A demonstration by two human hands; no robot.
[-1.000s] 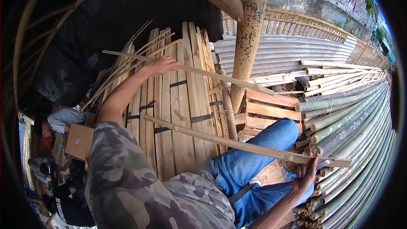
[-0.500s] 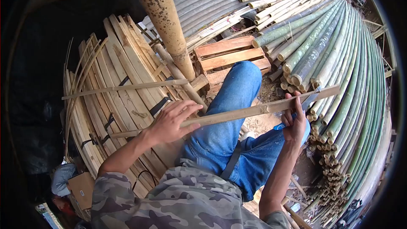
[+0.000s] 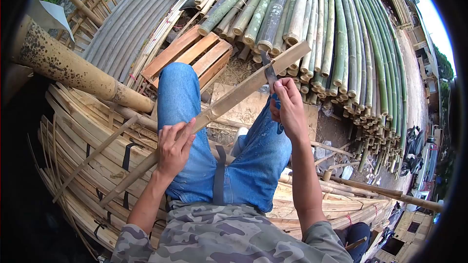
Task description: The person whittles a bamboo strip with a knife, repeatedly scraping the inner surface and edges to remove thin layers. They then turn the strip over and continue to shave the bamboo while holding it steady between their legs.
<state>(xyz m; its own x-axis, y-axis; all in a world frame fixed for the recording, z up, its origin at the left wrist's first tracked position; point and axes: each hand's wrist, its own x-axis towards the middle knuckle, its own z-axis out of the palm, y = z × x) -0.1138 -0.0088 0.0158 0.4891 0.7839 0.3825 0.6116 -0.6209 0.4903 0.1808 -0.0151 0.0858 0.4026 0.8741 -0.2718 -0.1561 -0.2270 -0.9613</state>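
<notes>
A long split bamboo strip (image 3: 239, 95) lies slanted across my raised knee, its far end up to the right and its near end down over the stacked slats. My left hand (image 3: 174, 150) is closed around the strip beside the knee. In my right hand (image 3: 290, 107) is a knife, gripped by its handle, which the fingers mostly hide. The dark knife blade (image 3: 270, 72) crosses the strip close to the far end and appears to touch it. Something blue shows by the right palm, against the jeans.
Stacked bamboo slats (image 3: 73, 136) with black straps lie at left, a loose thin strip (image 3: 97, 158) on top. A wooden crate (image 3: 192, 51) stands ahead. Bamboo poles (image 3: 341, 34) fill the right side. A thick bamboo post (image 3: 73, 70) slants in at upper left.
The view has swung to the right. The strip is now tilted more steeply, far end raised. My left hand, earlier spread over the strip, has closed around it. The knife stays at the far end.
</notes>
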